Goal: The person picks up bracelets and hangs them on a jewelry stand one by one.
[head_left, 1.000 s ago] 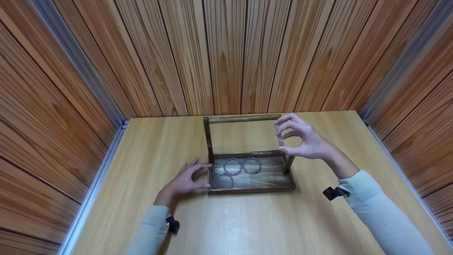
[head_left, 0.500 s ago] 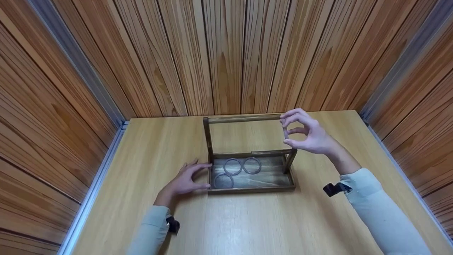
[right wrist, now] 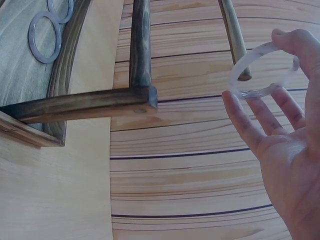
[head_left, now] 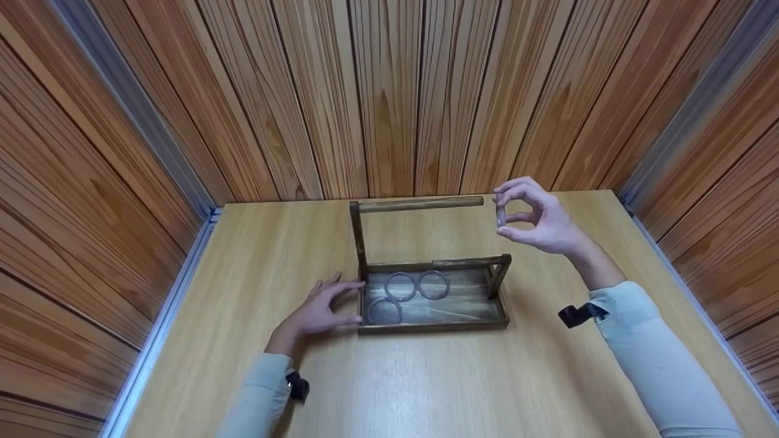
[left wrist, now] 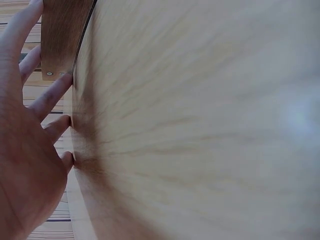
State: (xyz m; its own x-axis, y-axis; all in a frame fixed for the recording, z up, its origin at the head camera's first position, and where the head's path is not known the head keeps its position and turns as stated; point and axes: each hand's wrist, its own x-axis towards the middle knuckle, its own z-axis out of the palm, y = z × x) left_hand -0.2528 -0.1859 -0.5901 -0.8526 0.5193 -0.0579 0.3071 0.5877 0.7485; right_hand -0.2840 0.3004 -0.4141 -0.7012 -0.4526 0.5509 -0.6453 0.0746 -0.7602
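Right of centre in the head view, hold bangle (head_left: 501, 210) upright, pinched by the rim in right grip (head_left: 543, 222), just beside the free end of upper rod (head_left: 420, 204). Preferably align squarely; brace stand (head_left: 432, 327) with left grip (head_left: 316, 309) unclenched and spread.

Tabletop (head_left: 420, 377) glare; shadows; perhaps blur

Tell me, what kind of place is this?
Probably a small work booth: wood-look walls stand around three sides of a table, with grey strips where those walls meet.
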